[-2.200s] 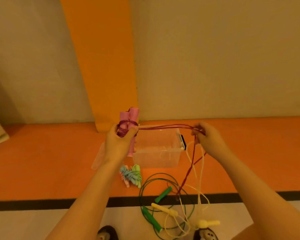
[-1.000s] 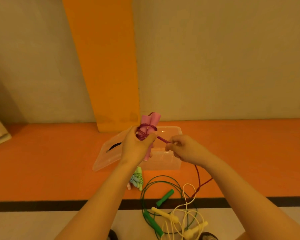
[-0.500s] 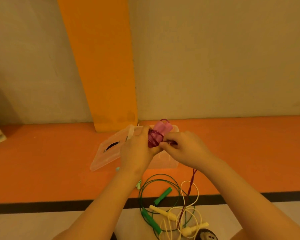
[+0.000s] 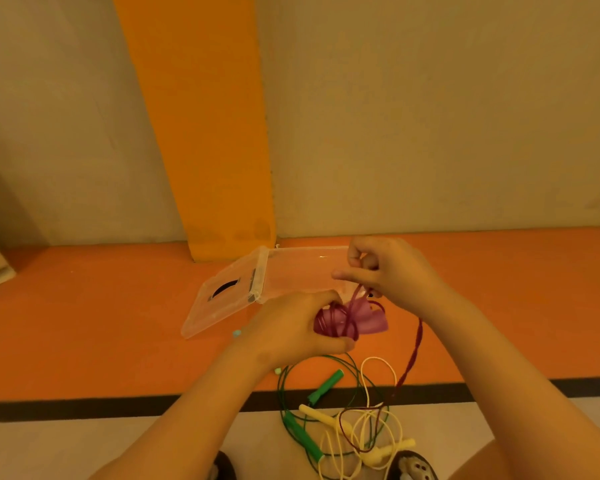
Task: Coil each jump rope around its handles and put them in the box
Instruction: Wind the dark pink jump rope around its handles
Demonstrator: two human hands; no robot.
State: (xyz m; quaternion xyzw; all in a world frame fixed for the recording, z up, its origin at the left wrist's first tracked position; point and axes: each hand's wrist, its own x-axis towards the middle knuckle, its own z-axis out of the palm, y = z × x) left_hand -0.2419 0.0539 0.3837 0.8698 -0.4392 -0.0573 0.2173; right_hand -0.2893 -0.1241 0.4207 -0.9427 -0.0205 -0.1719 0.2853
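The left hand (image 4: pixel 298 329) is gripping the pink jump rope (image 4: pixel 369 320), its maroon cord coiled round the handles. Just above it, the right hand (image 4: pixel 395 271) is pinching the loose cord in its curled fingers. Beyond both sets of fingers, one clear box (image 4: pixel 302 271) is sitting open, its lid (image 4: pixel 222 306) lying to the left. Below the fingers, one green jump rope (image 4: pixel 326 386) and one yellow jump rope (image 4: pixel 323 415), two handles each, are lying tangled, with the maroon cord trailing into them.
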